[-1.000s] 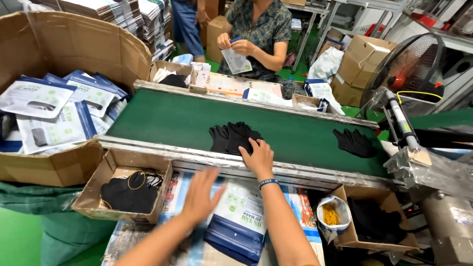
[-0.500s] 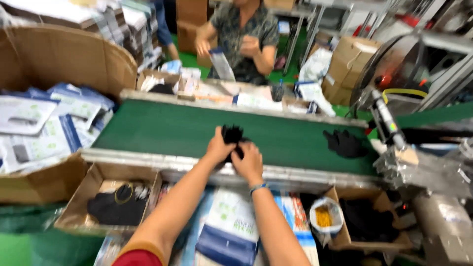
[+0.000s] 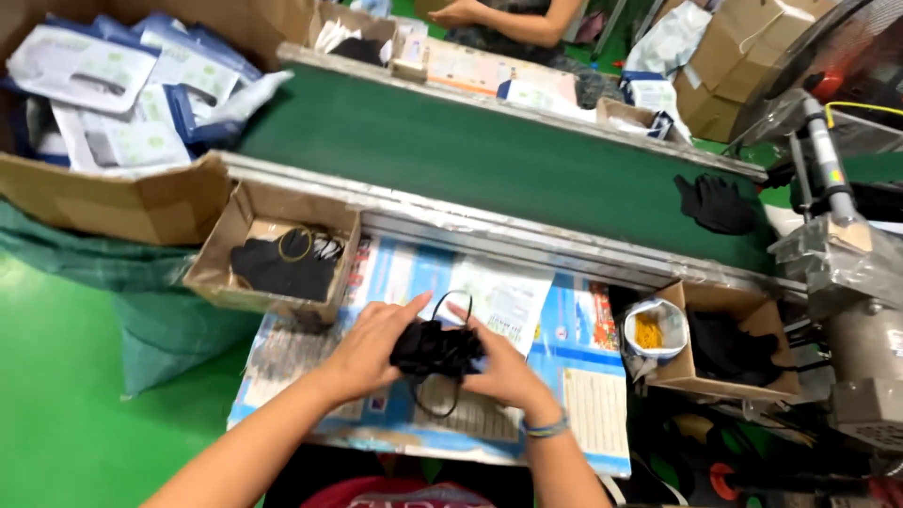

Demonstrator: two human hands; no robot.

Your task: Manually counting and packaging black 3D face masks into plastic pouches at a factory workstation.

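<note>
While both hands close around it, the bundle of black masks (image 3: 437,348) sits pinched between them over the middle of the printed sheets (image 3: 574,376) that cover the worktable. Left hand (image 3: 372,343) grasps the bundle's left side, fingers curled over its top; right hand (image 3: 503,372) grasps the right side from beneath, wristband (image 3: 546,428) on that wrist. Black ear loops stick out above and below the bundle, free of both grips. Small cardboard box (image 3: 273,259) with more black masks and a rubber band stands at the sheets' far-left corner, touching the conveyor's near rail. Green conveyor belt (image 3: 470,155) runs along the far edge; one black pile (image 3: 715,202) lies near its right end. Another box (image 3: 729,353) and a small cup of yellow bits (image 3: 649,329) sit at the right edge. Large carton of packaged bags (image 3: 113,103) far left. Another person's arm (image 3: 499,14) beyond the belt.
</note>
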